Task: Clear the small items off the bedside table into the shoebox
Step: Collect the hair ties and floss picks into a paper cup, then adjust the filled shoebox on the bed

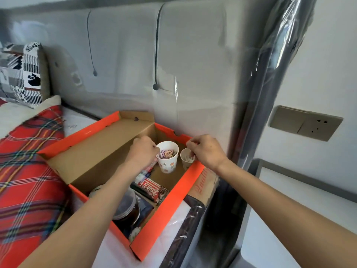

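Lying open, an orange cardboard shoebox (168, 200) holds a clear lidded plastic jar (125, 206) at its near end, then a red-and-white striped packet (149, 187); farther in, the left hand (142, 151) grips a white printed paper cup (167, 163) of pastel clips; the right hand (206, 151) pinches the rim of a smaller plain paper cup (186, 161); both cups stand in the box's far corner.
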`<state>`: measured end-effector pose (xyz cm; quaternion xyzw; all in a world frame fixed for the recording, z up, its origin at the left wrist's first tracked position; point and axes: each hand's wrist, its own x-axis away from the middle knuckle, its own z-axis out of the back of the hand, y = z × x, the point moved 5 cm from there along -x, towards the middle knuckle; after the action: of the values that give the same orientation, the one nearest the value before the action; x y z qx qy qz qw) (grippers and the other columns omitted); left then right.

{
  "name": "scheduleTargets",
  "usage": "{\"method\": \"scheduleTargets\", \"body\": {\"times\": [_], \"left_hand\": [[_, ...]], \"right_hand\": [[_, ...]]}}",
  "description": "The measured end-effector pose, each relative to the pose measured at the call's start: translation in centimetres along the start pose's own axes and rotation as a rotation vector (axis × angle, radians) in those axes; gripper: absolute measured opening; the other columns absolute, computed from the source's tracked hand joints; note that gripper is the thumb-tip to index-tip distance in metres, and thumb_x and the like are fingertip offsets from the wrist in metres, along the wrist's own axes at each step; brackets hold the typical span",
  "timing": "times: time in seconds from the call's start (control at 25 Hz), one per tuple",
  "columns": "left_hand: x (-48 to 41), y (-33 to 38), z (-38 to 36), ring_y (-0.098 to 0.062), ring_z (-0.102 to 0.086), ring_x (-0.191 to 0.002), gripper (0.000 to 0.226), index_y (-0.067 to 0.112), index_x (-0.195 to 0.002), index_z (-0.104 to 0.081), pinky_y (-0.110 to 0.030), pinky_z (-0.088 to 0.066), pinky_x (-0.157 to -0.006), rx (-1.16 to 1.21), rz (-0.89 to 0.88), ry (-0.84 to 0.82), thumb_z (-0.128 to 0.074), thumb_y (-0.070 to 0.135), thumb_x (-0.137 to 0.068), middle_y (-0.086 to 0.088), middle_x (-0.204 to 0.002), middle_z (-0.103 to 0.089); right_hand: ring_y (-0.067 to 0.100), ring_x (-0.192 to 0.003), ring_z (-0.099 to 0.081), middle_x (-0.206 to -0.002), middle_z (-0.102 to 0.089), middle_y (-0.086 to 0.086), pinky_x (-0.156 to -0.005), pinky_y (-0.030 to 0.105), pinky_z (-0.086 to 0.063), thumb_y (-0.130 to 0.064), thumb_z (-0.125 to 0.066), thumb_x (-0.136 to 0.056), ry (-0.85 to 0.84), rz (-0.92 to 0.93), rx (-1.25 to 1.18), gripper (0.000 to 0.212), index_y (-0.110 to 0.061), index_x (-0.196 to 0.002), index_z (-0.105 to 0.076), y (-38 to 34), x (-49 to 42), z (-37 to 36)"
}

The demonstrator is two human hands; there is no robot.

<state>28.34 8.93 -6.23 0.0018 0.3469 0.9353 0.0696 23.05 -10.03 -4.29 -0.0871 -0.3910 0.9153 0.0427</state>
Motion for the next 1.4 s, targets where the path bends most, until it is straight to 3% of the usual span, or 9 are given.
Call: {"method": "scheduleTargets", "body": {"times": [0.16, 0.36, 0.56, 0.76, 0.92, 1.04, 1.2, 1.28, 1.4], "left_hand": [[-0.5, -2.3, -3.0, -0.028, -0.06, -0.056, 0.024, 0.001, -0.066, -0.068, -0.044, -0.06, -0.068, 0.027, 0.074, -0.046, -0.051, 0.003, -0.083, -0.018, -0.061, -0.069], [-0.6, -2.9, -5.3, -0.035, -0.065, -0.082, 0.02, -0.002, -0.083, -0.072, -0.044, -0.058, -0.078, 0.023, 0.064, -0.072, -0.053, 0.005, -0.086, -0.022, -0.07, -0.071], [-0.2, -2.2, -5.9, -0.026, -0.055, -0.047, 0.023, -0.003, -0.068, -0.069, -0.041, -0.059, -0.06, 0.02, 0.023, -0.12, -0.054, 0.002, -0.084, -0.016, -0.057, -0.064], [0.2, -2.2, -6.7, -0.017, -0.052, -0.037, 0.025, 0.004, -0.062, -0.063, -0.03, -0.053, -0.046, 0.051, 0.03, -0.21, -0.054, 0.001, -0.086, -0.011, -0.051, -0.06], [1.0, -2.8, -5.7, -0.016, -0.058, -0.04, 0.023, -0.003, -0.089, -0.069, -0.025, -0.052, -0.043, 0.087, 0.075, -0.213, -0.059, 0.016, -0.094, -0.015, -0.066, -0.068], [2.6, -4.7, 0.0, -0.027, -0.07, -0.063, 0.013, 0.014, -0.096, -0.07, -0.033, -0.057, -0.057, 0.188, 0.11, 0.0, -0.061, 0.024, -0.094, -0.013, -0.079, -0.073], [7.3, -11.3, 10.4, -0.032, -0.06, -0.105, 0.022, 0.015, -0.109, -0.065, -0.04, -0.044, -0.092, 0.155, 0.181, 0.634, -0.06, 0.024, -0.089, -0.011, -0.108, -0.066], [9.2, -15.4, 12.0, -0.033, -0.057, -0.11, 0.035, 0.008, -0.117, -0.062, -0.044, -0.045, -0.094, 0.307, 0.356, 0.705, -0.058, 0.027, -0.089, -0.015, -0.116, -0.064], [9.1, -17.9, 10.3, -0.025, -0.058, -0.096, 0.03, 0.007, -0.119, -0.06, -0.037, -0.047, -0.078, 0.927, 0.524, 0.582, -0.054, 0.026, -0.097, -0.01, -0.105, -0.063]], "right_hand": [[0.026, -0.077, -0.064, -0.079, -0.071, 0.004, -0.08, 0.039, -0.053, -0.022, -0.058, -0.088, 0.035, -0.075, -0.041, 0.015, -0.014, -0.095, -0.068, 3.5, 0.8, -0.2], [0.035, -0.087, -0.065, -0.09, -0.07, 0.015, -0.081, 0.046, -0.053, -0.023, -0.06, -0.088, 0.001, -0.132, -0.089, 0.018, -0.011, -0.099, -0.051, 5.2, 1.8, -1.8], [0.033, -0.088, -0.065, -0.089, -0.069, 0.012, -0.079, 0.041, -0.053, -0.023, -0.06, -0.088, -0.024, -0.165, -0.116, 0.017, -0.014, -0.098, -0.05, 5.6, 2.1, -2.3], [0.033, -0.088, -0.066, -0.091, -0.069, 0.014, -0.082, 0.045, -0.052, -0.026, -0.061, -0.087, -0.048, -0.166, -0.125, 0.022, -0.015, -0.102, -0.05, 5.2, 2.7, -3.0], [0.035, -0.087, -0.065, -0.094, -0.07, 0.02, -0.085, 0.05, -0.051, -0.039, -0.064, -0.085, -0.064, -0.168, -0.148, 0.032, -0.016, -0.101, -0.048, 4.6, 3.7, -3.5], [0.029, -0.078, -0.064, -0.082, -0.07, 0.012, -0.076, 0.041, -0.049, -0.037, -0.062, -0.087, -0.061, -0.132, -0.118, 0.024, -0.018, -0.094, -0.048, 3.4, 4.9, -4.6], [0.02, -0.071, -0.066, -0.073, -0.067, 0.0, -0.067, 0.034, -0.048, -0.035, -0.062, -0.085, -0.115, -0.082, -0.097, 0.016, -0.027, -0.087, -0.048, 1.2, 7.5, -7.5], [0.028, -0.079, -0.065, -0.08, -0.068, 0.007, -0.072, 0.038, -0.05, -0.031, -0.063, -0.084, -0.125, -0.116, -0.076, 0.021, -0.022, -0.086, -0.045, 0.9, 8.2, -8.3], [0.031, -0.081, -0.064, -0.08, -0.067, 0.008, -0.074, 0.041, -0.05, -0.026, -0.065, -0.083, -0.089, -0.15, -0.114, 0.023, -0.021, -0.084, -0.043, 0.9, 8.4, -8.6]]}}
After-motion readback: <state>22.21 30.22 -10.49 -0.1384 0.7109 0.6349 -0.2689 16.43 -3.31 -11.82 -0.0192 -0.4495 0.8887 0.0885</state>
